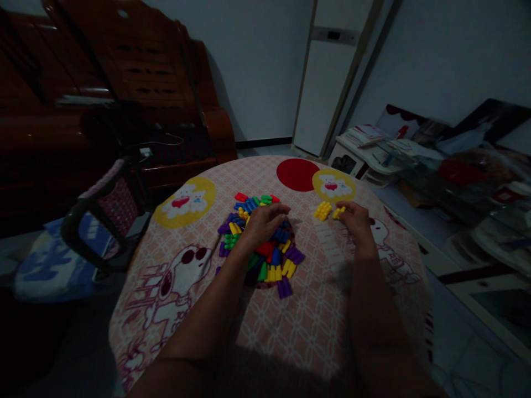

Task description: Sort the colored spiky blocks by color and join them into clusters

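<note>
A heap of colourful plastic building blocks in red, blue, green, yellow and purple lies on the round table. My left hand is over the heap, its fingers stretched out and the thumb a little apart, with nothing visible in it. Off to the right, my right hand pinches a yellow building block between thumb and fingertips. Just left of that block, a separate group of yellow blocks rests on the cloth.
A patterned tablecloth with cartoon figures covers the table. A chair stands at the left, and a wooden bench is behind it. Along the right, a cabinet carries papers and clutter. A tall white unit stands at the back.
</note>
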The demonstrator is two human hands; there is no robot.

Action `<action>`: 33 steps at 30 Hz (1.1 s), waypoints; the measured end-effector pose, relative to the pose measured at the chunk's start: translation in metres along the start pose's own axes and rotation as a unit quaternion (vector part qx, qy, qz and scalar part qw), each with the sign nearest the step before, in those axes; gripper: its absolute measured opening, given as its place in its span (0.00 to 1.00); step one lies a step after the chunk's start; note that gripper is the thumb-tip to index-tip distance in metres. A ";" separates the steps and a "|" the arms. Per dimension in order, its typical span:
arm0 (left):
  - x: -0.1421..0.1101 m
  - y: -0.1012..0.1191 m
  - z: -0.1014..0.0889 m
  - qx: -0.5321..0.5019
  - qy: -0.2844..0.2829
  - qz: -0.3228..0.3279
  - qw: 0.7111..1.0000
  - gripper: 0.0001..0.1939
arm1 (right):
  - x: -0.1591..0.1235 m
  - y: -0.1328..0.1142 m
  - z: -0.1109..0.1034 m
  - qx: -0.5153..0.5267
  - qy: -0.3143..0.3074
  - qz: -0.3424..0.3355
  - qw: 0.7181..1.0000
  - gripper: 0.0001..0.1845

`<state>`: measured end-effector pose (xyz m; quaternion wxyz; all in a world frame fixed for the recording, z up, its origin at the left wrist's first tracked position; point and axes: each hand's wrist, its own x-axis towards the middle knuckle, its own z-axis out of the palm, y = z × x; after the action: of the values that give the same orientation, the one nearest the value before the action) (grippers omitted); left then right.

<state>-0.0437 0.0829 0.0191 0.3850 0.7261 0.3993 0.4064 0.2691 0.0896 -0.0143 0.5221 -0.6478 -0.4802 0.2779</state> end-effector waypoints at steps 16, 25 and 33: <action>-0.001 -0.010 -0.038 -0.075 0.123 -0.048 0.988 0.17 | 0.005 0.015 0.010 -0.136 -0.008 -0.069 0.988 0.26; -0.002 -0.016 -0.056 -0.041 0.164 -0.063 0.984 0.19 | 0.002 0.015 0.016 -0.098 -0.057 -0.094 0.989 0.28; -0.005 -0.043 -0.077 0.211 0.247 -0.101 0.940 0.16 | 0.004 0.023 0.017 -0.088 -0.049 -0.129 0.987 0.33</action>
<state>-0.1264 0.1127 0.0086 0.1514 0.6232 0.6300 0.4380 0.2635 0.1009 -0.0410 0.4704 -0.6095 -0.6073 0.1961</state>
